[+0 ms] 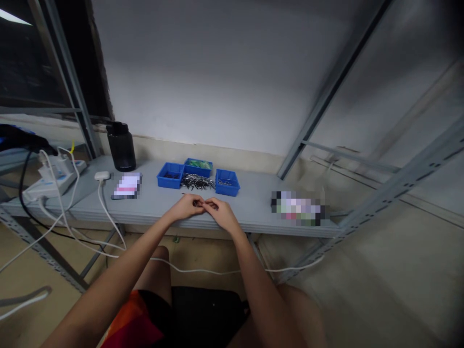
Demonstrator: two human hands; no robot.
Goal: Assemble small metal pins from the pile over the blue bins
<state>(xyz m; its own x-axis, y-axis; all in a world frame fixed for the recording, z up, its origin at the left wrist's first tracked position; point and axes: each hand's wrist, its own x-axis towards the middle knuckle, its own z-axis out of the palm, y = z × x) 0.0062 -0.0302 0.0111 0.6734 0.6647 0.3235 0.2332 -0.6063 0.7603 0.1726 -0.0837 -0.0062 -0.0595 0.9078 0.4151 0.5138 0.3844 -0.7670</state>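
Observation:
My left hand and my right hand meet fingertip to fingertip over the front edge of the grey shelf. Both are closed in a pinch, and whatever lies between the fingers is too small to make out. A thin dark tip pokes out beside the left knuckles. Just beyond the hands lies a loose pile of small black and silver metal pieces. Around it stand a blue bin with dark pieces, a blue bin with green contents and a blue bin with a few silver pieces.
To the left are a black bottle, a blurred phone, a white charger and a power strip with cables. A pixelated object lies at the right. A white cable hangs below the shelf edge, and metal uprights frame both ends.

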